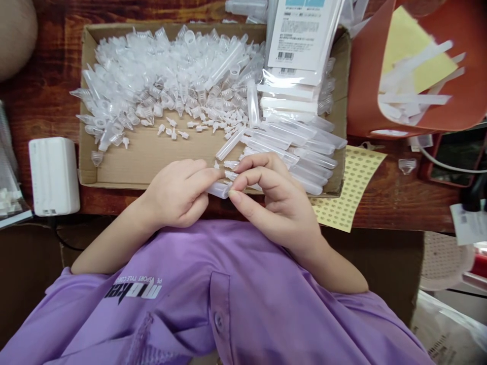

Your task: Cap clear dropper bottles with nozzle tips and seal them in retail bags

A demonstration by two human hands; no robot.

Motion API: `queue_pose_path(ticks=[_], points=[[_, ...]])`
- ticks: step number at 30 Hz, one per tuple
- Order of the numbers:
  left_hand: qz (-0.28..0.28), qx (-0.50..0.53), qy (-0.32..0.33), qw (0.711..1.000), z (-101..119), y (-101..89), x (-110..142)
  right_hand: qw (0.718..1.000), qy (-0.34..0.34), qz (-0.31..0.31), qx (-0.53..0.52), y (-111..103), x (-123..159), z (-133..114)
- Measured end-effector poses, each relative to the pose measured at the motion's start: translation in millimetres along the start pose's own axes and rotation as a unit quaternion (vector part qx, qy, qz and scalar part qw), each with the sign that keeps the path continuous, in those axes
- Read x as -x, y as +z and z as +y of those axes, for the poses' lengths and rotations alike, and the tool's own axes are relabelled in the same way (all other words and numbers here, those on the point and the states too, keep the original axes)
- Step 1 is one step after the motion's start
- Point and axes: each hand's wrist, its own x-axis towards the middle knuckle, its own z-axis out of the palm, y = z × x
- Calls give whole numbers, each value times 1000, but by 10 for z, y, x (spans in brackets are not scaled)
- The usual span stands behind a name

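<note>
Between my hands, over the front edge of a shallow cardboard box [125,170], is a clear plastic tube [219,190]. My left hand [181,195] is closed around it, hiding most of its length. The thumb and forefinger of my right hand [276,200] pinch at the tube's right end; whether a small part sits between them I cannot make out. Just beyond my fingers lie a few small white nozzle tips [230,165]. Several clear tubes [292,134] are stacked in the box to the right of my right hand.
Clear pointed caps [152,71] heap up in the back of the box, with small white plugs [173,133] before them. Packaged printed cards [297,40] lie at back right. An orange bin [363,91], a yellow sticker sheet [352,187] and a white power bank [53,175] flank the box.
</note>
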Motion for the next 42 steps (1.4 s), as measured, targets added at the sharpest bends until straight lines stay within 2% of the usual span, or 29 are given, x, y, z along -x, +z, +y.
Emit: queue_pose_path(ticks=[6,15,21,30,42], points=[[40,-38,6,998,15,34,1,1000,8,7,-21,30,8,7],[39,-44,-13,998,-8,78,37,999,16,21,-40,36,39,15],[48,-39,-2,998,4,74,34,998,30,6,-61,56,28,8],[45,-42,-9,998,-2,81,53,999,28,8,-36,72,36,21],[71,-57,7,996,34,73,47,999,1,26,28,62,42,-29]])
